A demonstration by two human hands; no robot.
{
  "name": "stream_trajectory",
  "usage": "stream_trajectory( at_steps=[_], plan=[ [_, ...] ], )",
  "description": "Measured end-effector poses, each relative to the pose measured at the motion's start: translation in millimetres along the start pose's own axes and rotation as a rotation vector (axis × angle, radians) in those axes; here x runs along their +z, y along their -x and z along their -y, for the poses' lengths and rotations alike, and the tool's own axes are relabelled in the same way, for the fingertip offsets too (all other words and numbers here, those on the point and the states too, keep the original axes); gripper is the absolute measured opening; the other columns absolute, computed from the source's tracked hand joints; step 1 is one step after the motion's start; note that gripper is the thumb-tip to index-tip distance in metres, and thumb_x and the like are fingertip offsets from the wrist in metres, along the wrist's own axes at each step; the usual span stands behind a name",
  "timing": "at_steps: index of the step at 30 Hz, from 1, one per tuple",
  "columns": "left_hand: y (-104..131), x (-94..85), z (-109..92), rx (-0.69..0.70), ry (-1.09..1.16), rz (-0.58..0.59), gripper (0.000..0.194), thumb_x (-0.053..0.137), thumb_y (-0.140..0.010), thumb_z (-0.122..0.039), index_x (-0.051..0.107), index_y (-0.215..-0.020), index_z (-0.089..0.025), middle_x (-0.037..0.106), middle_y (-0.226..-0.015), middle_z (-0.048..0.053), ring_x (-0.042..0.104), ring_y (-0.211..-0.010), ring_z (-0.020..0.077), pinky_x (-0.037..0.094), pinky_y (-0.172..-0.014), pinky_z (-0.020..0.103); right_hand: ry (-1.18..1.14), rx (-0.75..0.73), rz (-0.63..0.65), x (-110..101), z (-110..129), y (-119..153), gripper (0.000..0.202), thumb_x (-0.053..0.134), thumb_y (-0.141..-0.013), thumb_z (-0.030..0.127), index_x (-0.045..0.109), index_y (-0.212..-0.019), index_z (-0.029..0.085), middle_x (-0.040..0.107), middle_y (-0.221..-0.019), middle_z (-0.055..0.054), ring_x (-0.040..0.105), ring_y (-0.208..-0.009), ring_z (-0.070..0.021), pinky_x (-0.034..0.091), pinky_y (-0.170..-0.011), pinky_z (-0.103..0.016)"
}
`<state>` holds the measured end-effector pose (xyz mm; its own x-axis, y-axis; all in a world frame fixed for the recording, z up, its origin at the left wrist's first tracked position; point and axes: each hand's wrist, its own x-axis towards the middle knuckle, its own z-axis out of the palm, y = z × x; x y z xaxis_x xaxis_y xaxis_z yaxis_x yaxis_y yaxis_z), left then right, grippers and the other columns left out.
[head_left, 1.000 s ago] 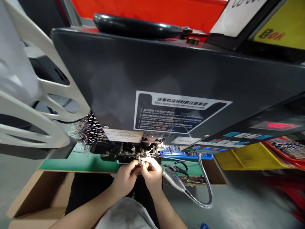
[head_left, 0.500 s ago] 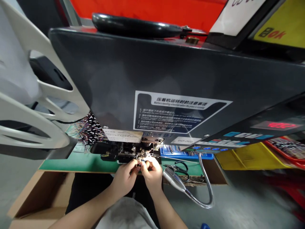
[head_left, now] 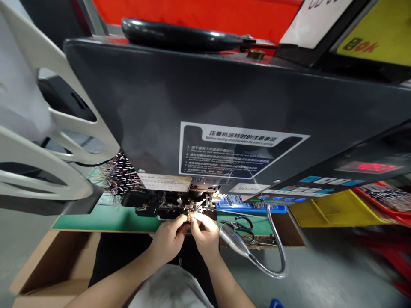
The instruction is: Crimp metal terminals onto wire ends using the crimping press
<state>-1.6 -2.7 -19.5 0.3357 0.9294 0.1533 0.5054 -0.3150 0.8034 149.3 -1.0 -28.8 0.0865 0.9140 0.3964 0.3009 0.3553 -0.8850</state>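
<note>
Left hand (head_left: pixel 169 240) and right hand (head_left: pixel 206 237) pinch a small workpiece (head_left: pixel 189 218), unidentifiable; advise steady alignment, clear of crimping applicator (head_left: pixel 180 208).

Scissors, lamp and trays, mostly right of the grip.
The black scissors (head_left: pixel 236 226) lie on the green tabletop (head_left: pixel 128 222) just right of the grip; the silver lamp (head_left: pixel 234 241) is near them, closer to the wearer, its bent neck curving round farther right. The blue tray (head_left: pixel 272 209) sits right of the grip and beyond the scissors. Well to the right stand the yellow bin (head_left: pixel 334 209) and the red tray (head_left: pixel 382 205). Low and left of the grip is an open carton (head_left: pixel 35 265). Far beyond it, high up, are a red panel (head_left: pixel 192 13) and, rightward, a white card (head_left: pixel 316 21) and a yellow sign (head_left: pixel 375 30) reading "OK".
</note>
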Motion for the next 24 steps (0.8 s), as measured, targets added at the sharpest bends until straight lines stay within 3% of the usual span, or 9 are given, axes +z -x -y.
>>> stream_trajectory(
  at_steps=[6,24],
  plan=[
    [2.7,-1.2,-1.4,0.001,-0.003,-0.004,0.017,0.044,-0.094,-0.014,0.058,-0.095,-0.023,0.072,-0.088,0.002,0.070,-0.081,0.0195,0.049,-0.071,0.025,0.017,0.019,-0.017,0.6,-1.3,0.4,0.014,0.062,-0.086,0.020,0.073,-0.094,0.017,0.057,-0.056,0.002,0.050,-0.047,-0.0138,0.050,-0.051,-0.028],
    [4.6,-0.5,-1.6,0.033,-0.015,-0.040,0.020,0.043,-0.088,-0.008,0.058,-0.090,-0.023,0.070,-0.081,0.002,0.068,-0.073,0.0177,0.046,-0.065,0.023,-0.059,0.038,-0.068,6.0,-3.5,-1.4,0.011,0.066,-0.082,0.027,0.073,-0.084,0.018,0.050,-0.050,0.005,0.045,-0.044,-0.0121,0.047,-0.051,-0.027]
  ],
)
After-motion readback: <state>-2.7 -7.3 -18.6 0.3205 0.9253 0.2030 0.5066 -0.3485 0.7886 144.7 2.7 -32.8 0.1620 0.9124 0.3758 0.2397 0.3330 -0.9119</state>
